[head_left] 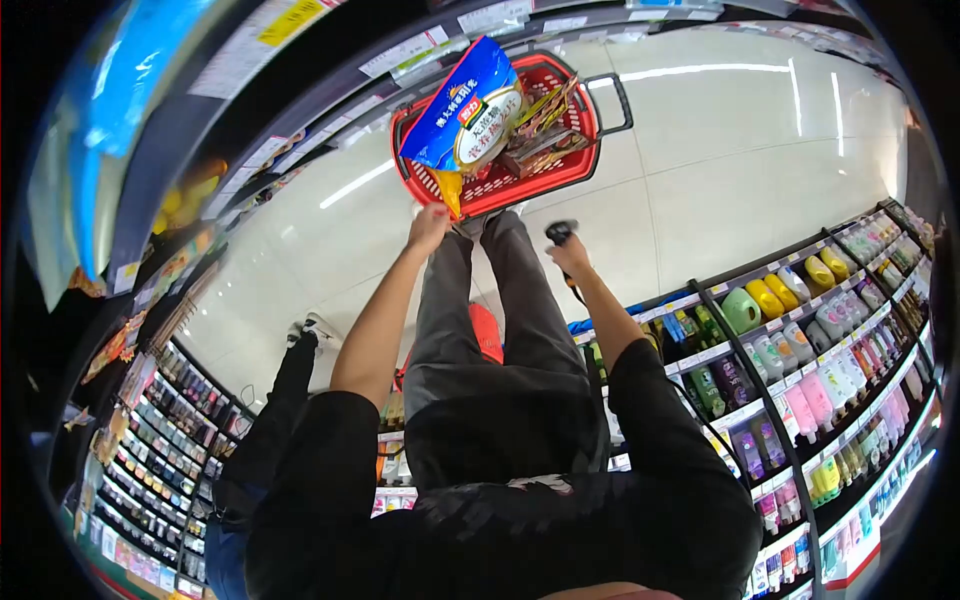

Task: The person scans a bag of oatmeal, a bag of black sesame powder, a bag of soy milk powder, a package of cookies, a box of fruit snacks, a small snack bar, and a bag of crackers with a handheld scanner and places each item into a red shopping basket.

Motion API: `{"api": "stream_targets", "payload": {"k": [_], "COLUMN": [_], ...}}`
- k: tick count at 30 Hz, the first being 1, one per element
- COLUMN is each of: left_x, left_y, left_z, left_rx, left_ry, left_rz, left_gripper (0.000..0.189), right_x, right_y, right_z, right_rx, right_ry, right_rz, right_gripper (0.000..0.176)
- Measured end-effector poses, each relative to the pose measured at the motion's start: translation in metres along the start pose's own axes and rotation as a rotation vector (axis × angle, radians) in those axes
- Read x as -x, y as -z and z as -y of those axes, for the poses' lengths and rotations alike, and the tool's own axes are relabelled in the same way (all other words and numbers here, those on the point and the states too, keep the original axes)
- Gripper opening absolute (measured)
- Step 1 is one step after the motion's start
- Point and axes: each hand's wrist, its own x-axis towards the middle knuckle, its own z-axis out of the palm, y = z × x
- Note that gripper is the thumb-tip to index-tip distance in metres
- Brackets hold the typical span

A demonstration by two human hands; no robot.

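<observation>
A red shopping basket (588, 170) sits on the floor in front of my feet, its black handle folded out to the right. Inside it a large blue and white food bag (470, 115) leans up on the left, with several smaller packets (548, 135) beside it. A yellow packet (449, 190) shows at the near left corner. Close to that corner is my left hand (429, 230), its fingers curled; whatever they may hold is hidden. My right hand (572, 258) is wrapped round a black handheld device (560, 233), apart from the basket.
Shelves of bottles (770, 300) curve along the right, and a dark shelf edge with price tags (400, 55) runs past the basket's far left. Another person's leg (285, 400) stands at my left. Something red (487, 333) shows between my legs on the pale tiled floor (690, 190).
</observation>
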Motion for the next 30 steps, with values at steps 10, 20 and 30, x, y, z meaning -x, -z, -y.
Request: {"api": "stream_targets", "payload": {"k": [10,20,30], "left_x": [0.132,0.171,0.179], "left_y": [-0.015,0.008,0.042], "left_z": [0.015,0.014,0.016], "left_rx": [0.166,0.273,0.236], "left_ry": [0.064,0.06,0.15], "left_rz": [0.057,0.017,-0.06], "left_gripper": [0.029,0.028,0.029], "right_x": [0.123,0.175,0.218], "right_y": [0.121,0.117,0.151], "right_z": [0.001,0.032,0.05], "right_rx": [-0.221,-0.279,-0.172], "right_ry": [-0.186,-0.034,-0.064], "right_rz": [-0.144,-0.051,-0.419], "right_gripper": [0.023,0.028,0.018]}}
